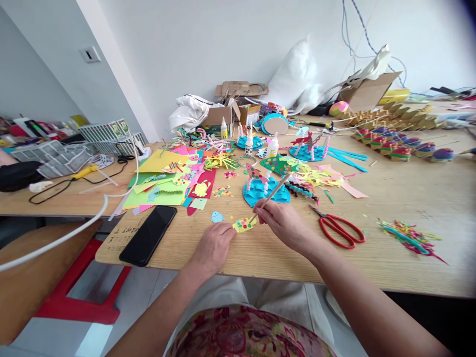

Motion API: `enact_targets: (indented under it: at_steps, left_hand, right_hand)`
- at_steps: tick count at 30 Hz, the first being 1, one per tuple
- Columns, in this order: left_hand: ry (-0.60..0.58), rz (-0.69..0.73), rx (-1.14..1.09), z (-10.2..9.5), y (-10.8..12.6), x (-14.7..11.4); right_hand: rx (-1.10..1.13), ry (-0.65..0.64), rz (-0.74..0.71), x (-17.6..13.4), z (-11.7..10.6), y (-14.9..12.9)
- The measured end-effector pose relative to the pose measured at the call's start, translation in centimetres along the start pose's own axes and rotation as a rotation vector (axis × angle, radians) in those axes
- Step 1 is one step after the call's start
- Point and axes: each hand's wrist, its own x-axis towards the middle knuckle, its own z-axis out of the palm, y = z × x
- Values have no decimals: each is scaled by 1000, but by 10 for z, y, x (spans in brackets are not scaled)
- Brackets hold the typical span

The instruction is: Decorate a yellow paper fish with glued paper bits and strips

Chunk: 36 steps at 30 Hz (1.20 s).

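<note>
My floral top is closest; at the counter, my left hand holds a dotted yellow paper cutout by its left end; my right hand pinches a wooden stick over it. Beyond stands a blue disc, then a glue bottle.

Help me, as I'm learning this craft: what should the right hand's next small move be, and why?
Probably the right hand should press the wooden stick lightly on the dotted yellow paper cutout: the stick's lower tip is right at the cutout, and the left hand's fingertips are at its left edge, seemingly steadying it.
</note>
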Motion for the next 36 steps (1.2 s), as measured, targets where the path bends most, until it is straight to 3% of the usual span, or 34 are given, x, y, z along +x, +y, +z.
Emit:
enact_targets:
  at_steps: [6, 14, 20, 26, 32, 36]
  left_hand:
    - [-4, 5, 2, 1, 0, 0]
    - [-8, 14, 10, 2, -1, -1]
    - [-11, 7, 13, 2, 0, -1]
    - [-8, 12, 18, 2, -1, -1]
    - [0, 10, 21, 2, -1, -1]
    - [1, 17, 26, 2, -2, -1]
  right_hand:
    - [-30, -33, 22, 2, 6, 4]
    - [7, 48, 12, 2, 3, 1]
    - [4, -22, 47, 2, 8, 3]
    - [-3, 49, 17, 1, 6, 1]
    - [5, 8, 30, 0, 12, 1]
    - [14, 55, 19, 0, 10, 0]
